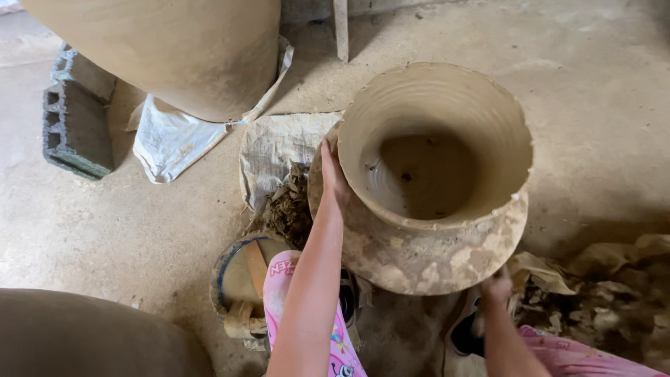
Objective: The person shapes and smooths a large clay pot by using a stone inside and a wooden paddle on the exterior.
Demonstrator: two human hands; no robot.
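Unfired clay pot (433,174) stands upright on the floor (593,84), mouth open toward the camera, between both hands. Left hand (333,178) lies flat and open against its left shoulder; right hand (495,287) touches the near lower wall, fingers hidden, so its spread cannot be told. A water bucket (241,279) sits below the left hand.

The right hand (497,287) is mostly hidden beneath the clay pot (433,174), so its grip cannot be read. Left of the left hand (333,174), a second large pot (174,49) is cut off by the top edge, and another (91,338) by the bottom.
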